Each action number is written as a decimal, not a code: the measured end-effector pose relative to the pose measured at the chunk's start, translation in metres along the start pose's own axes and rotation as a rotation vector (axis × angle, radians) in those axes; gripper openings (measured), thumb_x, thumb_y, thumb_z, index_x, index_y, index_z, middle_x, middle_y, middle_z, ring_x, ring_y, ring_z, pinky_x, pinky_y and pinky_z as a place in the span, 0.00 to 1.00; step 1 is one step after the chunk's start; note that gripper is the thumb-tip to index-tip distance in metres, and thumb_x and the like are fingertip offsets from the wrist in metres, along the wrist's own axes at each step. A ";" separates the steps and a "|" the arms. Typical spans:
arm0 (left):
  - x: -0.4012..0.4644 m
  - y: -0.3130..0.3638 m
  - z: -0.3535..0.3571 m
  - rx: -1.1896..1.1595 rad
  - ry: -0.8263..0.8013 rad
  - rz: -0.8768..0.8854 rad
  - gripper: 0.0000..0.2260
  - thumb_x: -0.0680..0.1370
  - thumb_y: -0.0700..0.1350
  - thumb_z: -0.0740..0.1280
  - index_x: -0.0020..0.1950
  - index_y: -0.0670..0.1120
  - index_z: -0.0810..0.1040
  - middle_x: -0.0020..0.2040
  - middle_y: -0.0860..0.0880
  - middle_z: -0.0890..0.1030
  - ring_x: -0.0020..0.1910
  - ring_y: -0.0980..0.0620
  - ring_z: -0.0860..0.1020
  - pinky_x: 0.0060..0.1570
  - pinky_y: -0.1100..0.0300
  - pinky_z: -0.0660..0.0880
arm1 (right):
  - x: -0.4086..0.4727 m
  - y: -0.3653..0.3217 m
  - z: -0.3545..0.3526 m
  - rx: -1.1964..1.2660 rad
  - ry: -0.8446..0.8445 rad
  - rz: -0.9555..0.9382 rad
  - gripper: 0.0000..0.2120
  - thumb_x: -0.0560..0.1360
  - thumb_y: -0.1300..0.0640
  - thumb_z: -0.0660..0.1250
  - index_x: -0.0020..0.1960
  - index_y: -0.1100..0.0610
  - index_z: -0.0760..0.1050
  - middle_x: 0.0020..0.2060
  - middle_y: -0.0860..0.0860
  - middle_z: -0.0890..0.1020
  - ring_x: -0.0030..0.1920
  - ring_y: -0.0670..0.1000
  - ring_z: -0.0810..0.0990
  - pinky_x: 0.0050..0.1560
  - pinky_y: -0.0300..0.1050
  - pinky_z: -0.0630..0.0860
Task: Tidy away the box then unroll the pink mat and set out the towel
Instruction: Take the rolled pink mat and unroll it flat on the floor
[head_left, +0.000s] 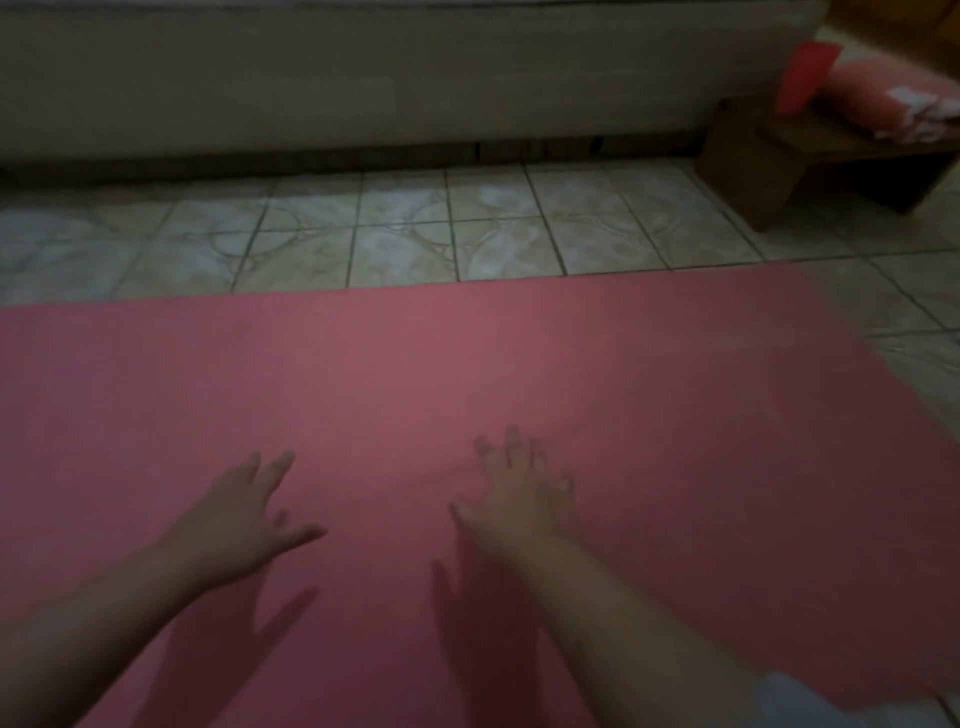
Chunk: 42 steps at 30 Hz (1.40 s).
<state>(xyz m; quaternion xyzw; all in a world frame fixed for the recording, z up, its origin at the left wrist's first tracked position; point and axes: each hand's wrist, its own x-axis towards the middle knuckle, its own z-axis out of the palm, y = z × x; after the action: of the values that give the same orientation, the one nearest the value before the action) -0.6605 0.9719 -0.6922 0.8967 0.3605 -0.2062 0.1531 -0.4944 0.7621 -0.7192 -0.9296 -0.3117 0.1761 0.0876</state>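
Mat (467, 374) lies flat mid-frame; left hand (244, 519) and right hand (519, 499), fingers spread, should sweep outward, then fetch upper-right towel (893, 98).

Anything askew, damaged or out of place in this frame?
Nothing stands out. The pink mat lies flat and unrolled on the tiled floor, with both hands, left hand and right hand, open over it. A pink folded cloth sits on the wooden bench.

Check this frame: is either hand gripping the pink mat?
No; the left hand and right hand have straight, spread fingers over the flat pink mat.
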 end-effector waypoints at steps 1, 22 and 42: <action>0.000 -0.012 0.013 -0.041 -0.024 -0.058 0.44 0.71 0.65 0.65 0.77 0.53 0.45 0.78 0.38 0.48 0.77 0.42 0.49 0.74 0.53 0.50 | 0.001 -0.011 0.010 0.025 -0.039 0.009 0.40 0.70 0.35 0.61 0.77 0.44 0.49 0.78 0.53 0.47 0.77 0.58 0.45 0.69 0.69 0.49; 0.022 -0.013 0.083 0.044 -0.094 -0.181 0.56 0.51 0.80 0.62 0.69 0.70 0.32 0.77 0.48 0.34 0.74 0.31 0.42 0.63 0.28 0.58 | 0.000 0.000 0.065 0.018 -0.320 0.148 0.58 0.54 0.23 0.67 0.71 0.29 0.33 0.72 0.39 0.27 0.74 0.51 0.29 0.61 0.80 0.39; 0.024 0.068 0.088 0.048 -0.213 -0.092 0.58 0.51 0.81 0.60 0.72 0.66 0.34 0.76 0.45 0.32 0.72 0.26 0.41 0.64 0.26 0.55 | -0.002 0.110 0.028 -0.024 -0.287 0.219 0.59 0.48 0.19 0.62 0.70 0.28 0.34 0.73 0.33 0.34 0.76 0.48 0.36 0.66 0.74 0.48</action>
<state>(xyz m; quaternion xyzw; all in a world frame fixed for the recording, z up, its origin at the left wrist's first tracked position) -0.6195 0.9012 -0.7715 0.8556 0.3780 -0.3158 0.1591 -0.4461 0.6754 -0.7749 -0.9243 -0.2198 0.3118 0.0114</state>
